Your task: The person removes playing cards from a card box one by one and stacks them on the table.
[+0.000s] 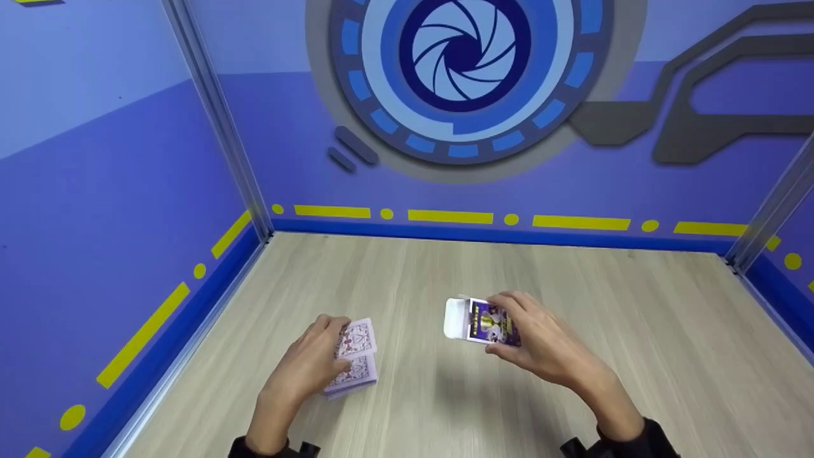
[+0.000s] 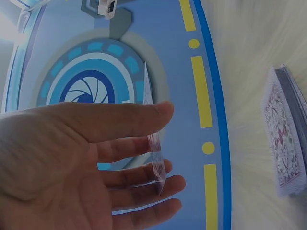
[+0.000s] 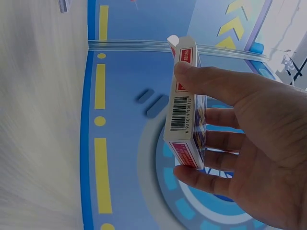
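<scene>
My left hand (image 1: 313,356) holds a thin playing card (image 2: 155,153), or a very thin packet, between thumb and fingers, seen nearly edge-on in the left wrist view. A deck of playing cards (image 1: 356,375) with ornate patterned backs lies on the table just below it, apart from the held card. My right hand (image 1: 540,337) grips a card box (image 1: 493,323) above the table, thumb on one narrow side and fingers on the other. The box's white flap (image 1: 455,318) stands out to the left. A barcode side (image 3: 180,113) of it shows in the right wrist view. Its inside is hidden.
The wooden table (image 1: 407,273) meets a blue printed back wall (image 1: 267,127) with yellow dashes. A left side wall (image 1: 127,210) is joined to it by a metal corner post (image 1: 216,102). Another post (image 1: 776,197) stands at the right.
</scene>
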### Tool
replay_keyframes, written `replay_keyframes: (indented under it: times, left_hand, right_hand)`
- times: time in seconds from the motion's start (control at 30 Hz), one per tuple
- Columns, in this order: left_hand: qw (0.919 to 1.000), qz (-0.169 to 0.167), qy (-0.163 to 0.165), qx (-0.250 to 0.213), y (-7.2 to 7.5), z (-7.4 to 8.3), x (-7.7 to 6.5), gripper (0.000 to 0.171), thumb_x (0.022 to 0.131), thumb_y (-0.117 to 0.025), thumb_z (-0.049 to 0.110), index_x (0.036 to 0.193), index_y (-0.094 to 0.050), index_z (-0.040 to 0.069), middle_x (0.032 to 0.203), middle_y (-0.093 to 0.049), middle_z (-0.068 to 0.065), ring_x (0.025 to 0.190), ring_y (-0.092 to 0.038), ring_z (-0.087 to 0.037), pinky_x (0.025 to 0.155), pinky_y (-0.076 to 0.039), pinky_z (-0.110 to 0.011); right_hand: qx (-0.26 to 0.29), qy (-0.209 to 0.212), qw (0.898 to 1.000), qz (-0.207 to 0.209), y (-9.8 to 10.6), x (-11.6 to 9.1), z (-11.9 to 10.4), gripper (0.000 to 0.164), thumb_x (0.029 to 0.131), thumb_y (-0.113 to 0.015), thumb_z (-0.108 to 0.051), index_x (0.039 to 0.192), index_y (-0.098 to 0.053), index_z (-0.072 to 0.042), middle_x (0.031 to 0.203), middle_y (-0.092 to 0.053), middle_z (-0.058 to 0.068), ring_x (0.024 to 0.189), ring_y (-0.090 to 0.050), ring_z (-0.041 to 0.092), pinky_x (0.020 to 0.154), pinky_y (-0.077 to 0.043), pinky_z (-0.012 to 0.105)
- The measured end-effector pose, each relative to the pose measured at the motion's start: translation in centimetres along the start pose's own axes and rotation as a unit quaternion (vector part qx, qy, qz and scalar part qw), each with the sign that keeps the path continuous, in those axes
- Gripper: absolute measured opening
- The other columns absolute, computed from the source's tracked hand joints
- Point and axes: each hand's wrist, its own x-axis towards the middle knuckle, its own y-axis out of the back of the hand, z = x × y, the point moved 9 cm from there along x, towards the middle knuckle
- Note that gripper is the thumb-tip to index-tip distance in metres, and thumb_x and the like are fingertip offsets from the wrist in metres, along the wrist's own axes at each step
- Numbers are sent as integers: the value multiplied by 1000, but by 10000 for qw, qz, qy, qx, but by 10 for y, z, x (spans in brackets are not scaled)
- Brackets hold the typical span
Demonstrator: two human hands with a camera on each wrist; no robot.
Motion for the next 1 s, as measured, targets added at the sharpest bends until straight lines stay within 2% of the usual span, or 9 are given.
replay_keyframes:
  times: [0.2,0.4,0.63,0.9,1.0]
  left_hand:
    - [9983,-531,254,-51,-20,-10,4,63,78,-86,2,136,-59,-2,118,-60,-12,98,-58,-23,88,-52,-47]
    - [9965,-734,394,-24,-34,-17,5,61,76,-86,-1,132,-61,-2,114,-61,-12,101,-59,-26,92,-52,-50]
    - [9929,-1001,636,48,-45,-26,5,62,72,-85,-5,130,-62,-3,117,-61,-16,108,-59,-33,100,-49,-54]
    - [9852,-1471,879,72,-62,-37,7,64,70,-90,-2,128,-64,-2,112,-61,-11,104,-58,-29,100,-49,-53]
    - [9843,-1525,888,70,-65,-38,8,65,67,-91,-1,126,-65,-2,112,-62,-12,106,-59,-32,102,-48,-54]
  right_hand:
    - [25,-62,10000,-2,0,-1,1,69,82,-89,-31,139,-57,-9,133,-59,10,107,-59,20,80,-54,41]
    - [-21,-31,10000,7,1,-1,0,70,81,-89,-32,139,-58,-9,132,-59,10,106,-60,21,79,-55,41]
    - [-60,14,10000,-35,0,0,-1,70,82,-89,-33,140,-57,-10,133,-59,10,108,-60,21,80,-55,42]
    - [-76,63,9999,-33,0,-1,-1,71,82,-89,-34,140,-57,-9,133,-59,10,109,-60,22,82,-55,43]
    - [-73,96,9999,3,1,-1,-2,70,82,-89,-33,139,-57,-9,132,-59,8,108,-60,20,81,-56,41]
